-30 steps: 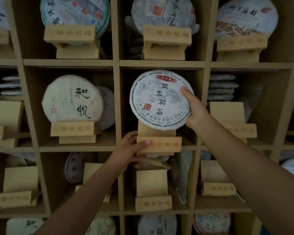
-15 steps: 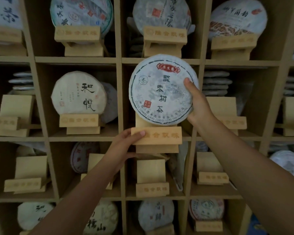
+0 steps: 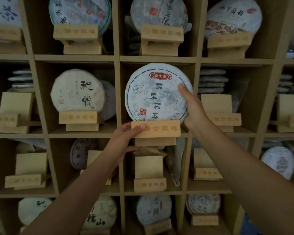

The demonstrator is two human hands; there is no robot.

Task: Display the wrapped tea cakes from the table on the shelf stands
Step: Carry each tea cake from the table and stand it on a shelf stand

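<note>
**Paper-wrapped cake going onto its stand**

Head view: a white paper-wrapped tea cake (image 3: 155, 93) with a red label and dark characters stands upright in the middle compartment of the wooden shelf (image 3: 116, 95). Its lower edge is hidden behind the front lip of a wooden stand (image 3: 156, 129), so it looks seated in the slot, but I cannot tell how deep it sits. The right hand (image 3: 192, 106) grips the cake at its right edge, with the thumb on the printed face and the other fingers hidden behind. The left hand (image 3: 124, 141) holds the stand at its left end, thumb on the front lip and fingers curled under the base. The stand seems to be at the very front of the compartment floor (maybe partly over the edge).

In the compartment to the left, 1 other cake (image 3: 77, 91) rests on its own stand already. An empty stand (image 3: 221, 112) waits in the compartment to the right, and another empty stand (image 3: 149, 173) is in the compartment below.

My judgement of the risk: if the right hand lets go before the cake leans back fully, the cake may tip forward out of the slot. If the left hand pushes the stand in crooked, the cake could rub the divider and tear its thin paper.
</note>
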